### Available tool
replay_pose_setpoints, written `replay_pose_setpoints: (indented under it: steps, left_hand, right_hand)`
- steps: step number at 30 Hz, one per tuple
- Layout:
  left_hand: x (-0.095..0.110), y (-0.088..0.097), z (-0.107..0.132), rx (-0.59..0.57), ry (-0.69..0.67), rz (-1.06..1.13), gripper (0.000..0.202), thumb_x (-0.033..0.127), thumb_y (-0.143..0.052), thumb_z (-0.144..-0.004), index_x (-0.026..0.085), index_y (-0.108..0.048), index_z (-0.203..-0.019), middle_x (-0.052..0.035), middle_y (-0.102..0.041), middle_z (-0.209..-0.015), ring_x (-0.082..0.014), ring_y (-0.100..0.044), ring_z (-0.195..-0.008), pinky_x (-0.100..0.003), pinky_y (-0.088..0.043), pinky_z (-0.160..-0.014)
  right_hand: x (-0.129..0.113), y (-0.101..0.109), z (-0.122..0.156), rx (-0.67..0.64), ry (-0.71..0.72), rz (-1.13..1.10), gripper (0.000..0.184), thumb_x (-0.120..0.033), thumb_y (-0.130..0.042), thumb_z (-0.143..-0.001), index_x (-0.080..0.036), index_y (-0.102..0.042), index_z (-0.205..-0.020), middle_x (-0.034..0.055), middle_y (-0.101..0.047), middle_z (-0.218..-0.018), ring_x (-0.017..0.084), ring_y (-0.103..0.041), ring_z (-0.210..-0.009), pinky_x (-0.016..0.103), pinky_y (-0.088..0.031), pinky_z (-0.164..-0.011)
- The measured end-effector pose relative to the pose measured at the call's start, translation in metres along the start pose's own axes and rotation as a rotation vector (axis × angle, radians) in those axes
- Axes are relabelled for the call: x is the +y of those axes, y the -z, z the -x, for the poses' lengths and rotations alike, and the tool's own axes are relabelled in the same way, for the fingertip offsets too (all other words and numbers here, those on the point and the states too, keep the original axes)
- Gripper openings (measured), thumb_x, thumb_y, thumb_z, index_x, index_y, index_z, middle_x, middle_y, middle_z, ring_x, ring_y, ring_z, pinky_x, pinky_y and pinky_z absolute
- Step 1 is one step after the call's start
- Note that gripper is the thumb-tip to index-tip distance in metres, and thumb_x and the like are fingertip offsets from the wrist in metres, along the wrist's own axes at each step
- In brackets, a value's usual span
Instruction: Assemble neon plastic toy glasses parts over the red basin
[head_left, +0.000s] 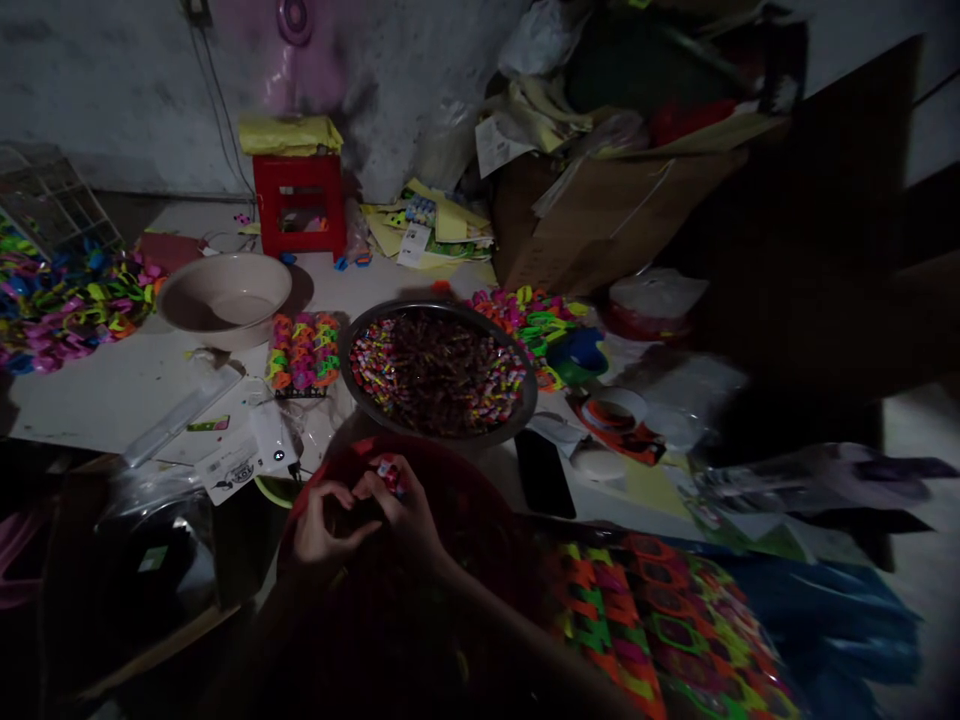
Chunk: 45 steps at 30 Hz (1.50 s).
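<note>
Small coloured piece (390,472): red/white/pink, held up front-centre, just above a dark red basin (457,500) and just short of the metal bowl (352,345). Right hand (409,515): fingers closed in a tip pinch on the piece, thumb underneath. Left hand (321,528): fingers curled, thumb and forefinger reaching in to meet the right hand; light is poor, so cannot tell whether it grips the piece or only touches. Handling, by judgement: very light, prob. stiff plastic, smooth, easy to drop or flick away; best taken by its sides w/ thumb and forefinger tips, no squeeze needed. Surroundings: the metal bowl is heaped w/ similar small pieces. Left of it, a rack of coloured rings (304,352), then a beige basin (225,290). Dark phone (544,472) lies on the floor (97,390) right of the hands. Red stool (300,205) and cardboard box (600,220) at the back wall. Bright patterned cloth (660,620) near right, beside the right forearm.
</note>
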<state>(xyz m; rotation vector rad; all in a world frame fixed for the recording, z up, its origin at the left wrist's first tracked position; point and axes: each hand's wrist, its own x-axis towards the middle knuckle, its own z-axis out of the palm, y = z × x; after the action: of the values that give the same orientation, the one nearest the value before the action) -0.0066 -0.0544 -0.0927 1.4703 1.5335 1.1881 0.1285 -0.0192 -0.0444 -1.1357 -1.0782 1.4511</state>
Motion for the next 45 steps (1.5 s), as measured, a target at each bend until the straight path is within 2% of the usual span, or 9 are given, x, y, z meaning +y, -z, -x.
replay_pose_setpoints:
  steps: [3, 6, 9, 14, 23, 31, 36, 39, 45]
  left_hand:
    - [0.018, 0.014, -0.008, -0.116, -0.408, -0.407, 0.067, 0.047, -0.069, -0.076, 0.020, -0.046, -0.133, -0.0163, -0.054, -0.132, -0.0309, -0.052, -0.123, -0.046, -0.042, -0.103]
    - [0.031, 0.016, -0.017, -0.324, -0.702, -0.563, 0.048, 0.023, -0.044, -0.095, 0.024, -0.038, -0.142, -0.0113, -0.048, -0.143, -0.0260, -0.039, -0.136, -0.044, -0.033, -0.112]
    - [0.034, 0.013, -0.021, -0.421, -0.746, -0.581, 0.046, 0.014, -0.034, -0.097, 0.028, -0.042, -0.140, -0.0055, -0.055, -0.137, -0.0197, -0.043, -0.134, -0.037, -0.036, -0.111]
    - [0.038, 0.015, -0.018, -0.394, -0.855, -0.529, 0.044, 0.013, -0.035, -0.097, 0.024, -0.042, -0.140, -0.0092, -0.058, -0.132, -0.0195, -0.049, -0.129, -0.036, -0.043, -0.107]
    - [0.047, 0.017, -0.019, -0.266, -0.890, -0.487, 0.034, 0.014, -0.035, -0.098, 0.018, -0.055, -0.125, -0.0087, -0.064, -0.123, -0.0144, -0.054, -0.122, -0.028, -0.047, -0.103]
    - [0.023, 0.014, -0.019, -0.143, -0.932, -0.450, 0.045, 0.013, -0.036, -0.097, 0.020, -0.039, -0.142, -0.0100, -0.062, -0.125, -0.0162, -0.052, -0.123, -0.031, -0.047, -0.101]
    - [-0.003, 0.016, -0.015, -0.019, -0.707, -0.496, 0.059, 0.041, -0.049, -0.093, 0.021, -0.033, -0.146, -0.0166, -0.038, -0.149, -0.0296, -0.037, -0.137, -0.046, -0.042, -0.106]
    - [-0.013, 0.011, -0.006, -0.118, -0.492, -0.425, 0.048, 0.040, -0.047, -0.093, 0.026, -0.044, -0.139, -0.0110, -0.043, -0.147, -0.0271, -0.041, -0.135, -0.044, -0.042, -0.107]
    - [-0.015, 0.001, 0.012, -0.264, -0.370, -0.368, 0.034, 0.035, -0.054, -0.092, 0.021, -0.056, -0.123, -0.0106, -0.052, -0.135, -0.0252, -0.053, -0.119, -0.050, -0.045, -0.099]
  right_hand:
    - [0.001, 0.005, 0.002, -0.159, -0.022, 0.079, 0.014, -0.034, -0.060, -0.078, -0.022, -0.052, -0.077, -0.0018, -0.058, -0.065, 0.015, -0.056, -0.063, 0.028, -0.047, -0.067]
    - [0.005, 0.007, 0.005, -0.320, -0.023, 0.101, 0.015, -0.030, -0.067, -0.066, -0.021, -0.056, -0.072, 0.0015, -0.063, -0.074, 0.020, -0.060, -0.076, 0.032, -0.049, -0.074]
    - [0.008, 0.008, 0.007, -0.345, -0.011, 0.050, 0.022, -0.029, -0.066, -0.061, -0.021, -0.062, -0.081, 0.0044, -0.067, -0.088, 0.025, -0.060, -0.092, 0.036, -0.048, -0.083]
    - [0.011, 0.010, 0.008, -0.382, -0.053, -0.051, 0.020, -0.026, -0.060, -0.062, -0.020, -0.066, -0.080, 0.0042, -0.068, -0.084, 0.022, -0.062, -0.085, 0.033, -0.050, -0.076]
    - [0.010, 0.010, 0.004, -0.448, -0.055, 0.084, 0.017, -0.024, -0.056, -0.069, -0.015, -0.065, -0.080, 0.0059, -0.067, -0.085, 0.021, -0.062, -0.083, 0.033, -0.051, -0.077]
    - [0.024, 0.004, -0.013, -0.551, 0.038, 0.442, 0.012, -0.024, -0.054, -0.077, -0.016, -0.063, -0.075, 0.0062, -0.068, -0.078, 0.019, -0.064, -0.076, 0.030, -0.054, -0.067]
    - [-0.018, 0.013, -0.090, -0.340, 0.098, 0.777, 0.018, -0.031, -0.056, -0.084, -0.015, -0.064, -0.090, 0.0057, -0.068, -0.078, 0.020, -0.065, -0.075, 0.031, -0.051, -0.072]
    - [-0.038, 0.021, -0.152, -0.120, 0.117, 1.010, 0.031, -0.030, -0.054, -0.089, -0.012, -0.059, -0.113, 0.0164, -0.067, -0.106, 0.026, -0.063, -0.101, 0.035, -0.045, -0.088]
    - [-0.027, 0.015, -0.204, -0.074, 0.048, 1.345, 0.025, -0.022, -0.060, -0.085, -0.008, -0.066, -0.104, 0.0207, -0.068, -0.107, 0.027, -0.064, -0.105, 0.030, -0.046, -0.087]
